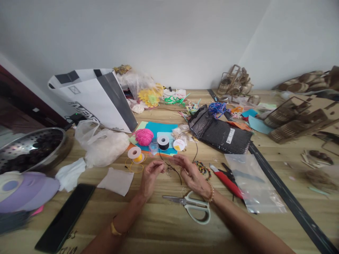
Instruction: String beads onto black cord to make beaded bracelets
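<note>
My left hand (151, 178) is closed in a pinch, its fingertips at a thin black cord (176, 171). Some small pieces, too tiny to name, show on the cord between my hands. My right hand (192, 176) is held with fingers stretched out and thumb apart, close to the same cord; nothing shows gripped in it. Beyond my hands stands a spool of black cord (163, 141). Below them lie scissors (196, 208) with pale green handles. A string of colourful beads (203, 169) rests by my right wrist.
Yellow cord on a spool (134, 153), pink yarn (144, 137) and a round white label (179, 145) sit ahead. Red-handled pliers (227, 182), a clear plastic bag (255, 187) and a black bubble mailer (222, 132) lie right. A phone (66, 215) and white pouch (116, 181) lie left.
</note>
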A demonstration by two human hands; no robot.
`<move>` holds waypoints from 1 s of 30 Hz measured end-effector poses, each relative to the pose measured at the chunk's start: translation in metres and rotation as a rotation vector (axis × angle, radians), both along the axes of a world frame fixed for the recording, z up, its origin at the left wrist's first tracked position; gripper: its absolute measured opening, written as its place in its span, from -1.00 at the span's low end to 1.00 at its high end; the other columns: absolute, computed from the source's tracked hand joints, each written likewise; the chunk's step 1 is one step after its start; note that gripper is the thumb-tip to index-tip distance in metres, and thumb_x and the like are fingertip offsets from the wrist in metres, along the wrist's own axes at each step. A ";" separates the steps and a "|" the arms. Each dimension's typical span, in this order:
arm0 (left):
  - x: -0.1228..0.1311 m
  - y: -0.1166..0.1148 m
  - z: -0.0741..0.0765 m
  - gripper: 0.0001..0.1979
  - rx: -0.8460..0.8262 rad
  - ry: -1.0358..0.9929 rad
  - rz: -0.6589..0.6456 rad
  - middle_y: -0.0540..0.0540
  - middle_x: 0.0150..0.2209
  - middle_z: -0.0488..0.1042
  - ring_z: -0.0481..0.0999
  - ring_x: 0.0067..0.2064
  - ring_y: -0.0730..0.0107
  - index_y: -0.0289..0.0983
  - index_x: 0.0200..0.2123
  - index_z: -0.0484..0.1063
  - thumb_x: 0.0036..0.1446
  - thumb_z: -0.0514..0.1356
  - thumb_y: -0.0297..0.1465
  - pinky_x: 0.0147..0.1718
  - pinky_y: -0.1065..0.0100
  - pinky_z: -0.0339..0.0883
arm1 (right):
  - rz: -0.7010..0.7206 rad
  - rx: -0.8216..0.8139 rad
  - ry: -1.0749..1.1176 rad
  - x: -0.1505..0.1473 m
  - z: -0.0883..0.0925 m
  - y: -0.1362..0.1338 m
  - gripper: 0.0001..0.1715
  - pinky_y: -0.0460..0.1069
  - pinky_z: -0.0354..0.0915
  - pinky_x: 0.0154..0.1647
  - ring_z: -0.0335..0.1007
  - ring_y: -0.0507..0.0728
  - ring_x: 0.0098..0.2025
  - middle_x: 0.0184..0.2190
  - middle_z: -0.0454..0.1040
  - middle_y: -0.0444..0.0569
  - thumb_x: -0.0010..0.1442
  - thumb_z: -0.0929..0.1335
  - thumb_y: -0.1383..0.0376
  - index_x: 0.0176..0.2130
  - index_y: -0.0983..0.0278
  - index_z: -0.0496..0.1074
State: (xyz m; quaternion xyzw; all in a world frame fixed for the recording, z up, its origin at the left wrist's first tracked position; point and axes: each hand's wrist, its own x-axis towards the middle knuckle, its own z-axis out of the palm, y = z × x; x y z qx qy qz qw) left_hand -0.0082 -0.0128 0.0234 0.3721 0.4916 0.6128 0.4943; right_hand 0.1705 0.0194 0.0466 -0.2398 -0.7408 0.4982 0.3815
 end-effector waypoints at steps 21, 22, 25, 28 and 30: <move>0.002 -0.005 0.005 -0.90 0.014 -0.143 -0.067 -0.05 -0.39 0.59 0.56 -0.31 0.35 -0.28 -0.42 0.54 -0.05 0.35 -0.38 -0.18 0.31 0.41 | -0.084 0.264 -0.197 -0.004 -0.006 -0.008 -0.30 0.07 0.34 0.09 0.36 0.13 0.11 0.10 0.38 0.08 0.12 0.17 0.56 0.23 0.23 0.07; 0.001 -0.004 0.005 -0.89 0.017 -0.144 -0.076 -0.04 -0.42 0.58 0.55 -0.32 0.37 -0.28 -0.43 0.54 -0.05 0.36 -0.38 -0.21 0.33 0.40 | -0.086 0.256 -0.204 -0.003 -0.005 -0.008 -0.32 0.04 0.38 0.01 0.42 0.12 0.03 0.03 0.43 0.07 0.13 0.17 0.55 0.22 0.25 0.08; -0.002 -0.003 0.009 -0.90 0.057 -0.103 -0.131 -0.03 -0.45 0.55 0.49 -0.37 0.43 -0.29 -0.45 0.52 -0.04 0.35 -0.38 -0.28 0.39 0.36 | -0.181 0.199 -0.281 0.001 0.003 -0.007 -0.52 -0.09 0.36 -0.37 0.44 0.04 -0.41 -0.38 0.50 -0.07 0.19 0.20 0.48 0.11 0.29 0.25; -0.005 -0.005 0.019 -0.90 0.098 0.000 -0.236 -0.04 -0.46 0.51 0.46 -0.38 0.43 -0.29 -0.44 0.50 0.00 0.33 -0.38 -0.31 0.40 0.33 | -0.248 0.059 -0.290 0.004 0.014 -0.005 -0.69 -0.13 0.18 -0.57 0.21 -0.03 -0.63 -0.62 0.35 -0.20 0.24 0.23 0.38 -0.02 0.32 0.37; -0.007 -0.008 0.028 -0.90 0.113 0.097 -0.318 -0.06 -0.44 0.50 0.46 -0.36 0.40 -0.30 -0.44 0.50 0.00 0.32 -0.38 -0.31 0.38 0.34 | -0.148 -0.098 -0.254 0.004 0.020 -0.005 -0.67 -0.14 0.16 -0.60 0.21 -0.03 -0.64 -0.63 0.36 -0.19 0.28 0.22 0.32 0.01 0.33 0.36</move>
